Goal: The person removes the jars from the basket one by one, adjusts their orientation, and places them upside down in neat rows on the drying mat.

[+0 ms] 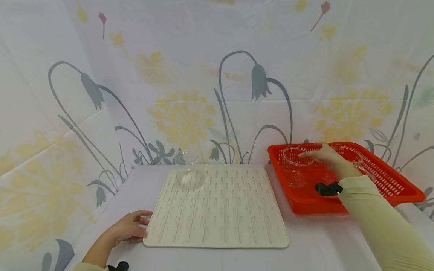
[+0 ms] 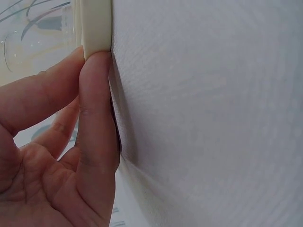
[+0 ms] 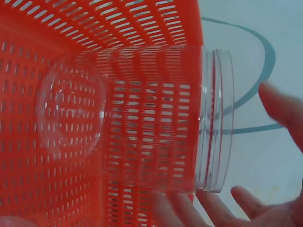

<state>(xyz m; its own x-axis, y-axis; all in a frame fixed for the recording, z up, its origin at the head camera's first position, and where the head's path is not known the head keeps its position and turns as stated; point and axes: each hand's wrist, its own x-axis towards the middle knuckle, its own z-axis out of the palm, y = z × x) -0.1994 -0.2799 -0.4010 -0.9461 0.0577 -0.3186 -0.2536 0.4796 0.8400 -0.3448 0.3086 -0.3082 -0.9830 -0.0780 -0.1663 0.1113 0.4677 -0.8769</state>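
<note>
Rightward in frame, a transparent cylindrical jar stands in the basket, ridged rim up, long axis vertical; right hand, fingers spread, beside it; left hand pinching the mat.

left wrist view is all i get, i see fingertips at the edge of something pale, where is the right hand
Observer: The right hand is over the red basket.
Operator: does it have a full grip on anything there
Observer: Not that I can see; the right wrist view shows its thumb apart from a clear jar.
Operator: ok and which part of the pale thing is the left hand at
Observer: The head view shows the left hand at the near left corner of a pale mat.
</note>
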